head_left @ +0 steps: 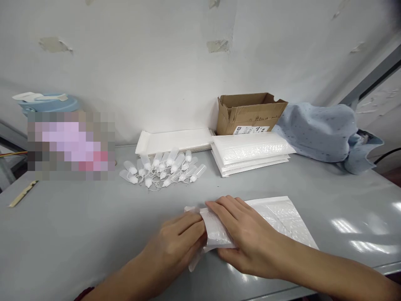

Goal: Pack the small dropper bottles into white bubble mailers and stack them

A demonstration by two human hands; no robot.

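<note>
A white bubble mailer [290, 215] lies at a slant near the front of the grey table, its open end toward the left. My right hand [244, 234] wraps round it close to that end, thumb below and fingers on top. At the mouth sits my left hand [181, 236], closed, slightly blurred, its fingertips hidden inside the opening. Whatever those fingers hold cannot be made out. The mailer's flap [196, 260] hangs out beneath my left hand. Beyond my hands lies a group of small clear squeeze bottles [171, 169] with white caps and thin loops.
Behind the bottles is a flat stack of white mailers [178, 140]. Puffier bubble mailers [253, 150] are piled to its right, before an open cardboard box [250, 110]. Blue cloth [316, 131] lies at the right back. A blue-lidded container [50, 102] and a pixelated area occupy the left.
</note>
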